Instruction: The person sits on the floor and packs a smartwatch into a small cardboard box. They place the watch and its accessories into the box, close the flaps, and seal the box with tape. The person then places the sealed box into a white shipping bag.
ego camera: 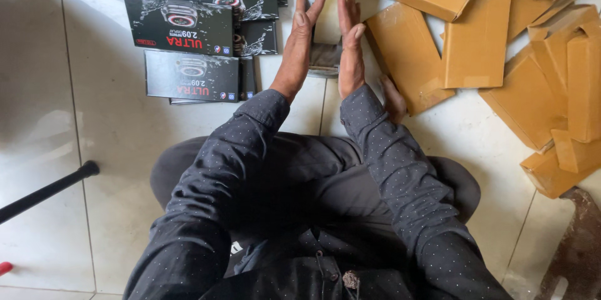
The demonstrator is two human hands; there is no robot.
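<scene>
Glossy pale tiled floor [106,150], thin grout lines.

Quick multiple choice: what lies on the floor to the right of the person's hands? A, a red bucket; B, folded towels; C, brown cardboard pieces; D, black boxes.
C: flat brown cardboard pieces lie right of the right hand, while the black boxes sit left of the left hand.
</scene>
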